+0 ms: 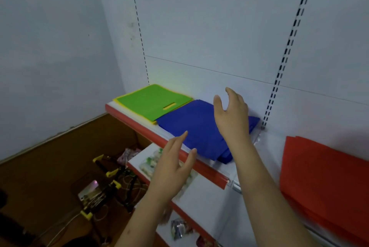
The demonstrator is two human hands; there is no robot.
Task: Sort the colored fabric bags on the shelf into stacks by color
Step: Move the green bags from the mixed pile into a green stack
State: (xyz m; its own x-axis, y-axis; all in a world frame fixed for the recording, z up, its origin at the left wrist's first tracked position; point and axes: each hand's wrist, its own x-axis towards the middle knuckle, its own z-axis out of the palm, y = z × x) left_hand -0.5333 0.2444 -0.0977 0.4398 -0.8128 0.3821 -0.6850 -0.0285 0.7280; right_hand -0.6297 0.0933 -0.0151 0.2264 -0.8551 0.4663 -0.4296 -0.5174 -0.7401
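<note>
— What did you have in front of you, biggest first?

— I had the white back panel [219, 27] filling the upper frame, with two slotted uprights running down it. Below that, the top shelf [151, 129], white with a red front edge, crossed the middle of the frame from left to lower right.

— And the bags?

— The red stack [323, 171] lay at the right edge, on the next shelf section. The blue stack [191, 125] sat at centre, its right part hidden behind my right arm. The green bag [147, 103] lay at the left end, just beside the blue, on top of a yellow bag [117, 101] whose edge showed around it.

— Your hands?

— My right hand [231, 111] hovered over the blue stack's far side, fingers spread and relaxed, holding nothing. My left hand [171, 165] was lower, in front of the shelf edge, fingers straight and apart, also holding nothing. I couldn't tell whether either touched the fabric.

— Anything smaller?

— A lower shelf [199, 191] with small packets, and at the lower left, on the brown floor [40, 167], some yellow clamps [111, 173] and cables.
</note>
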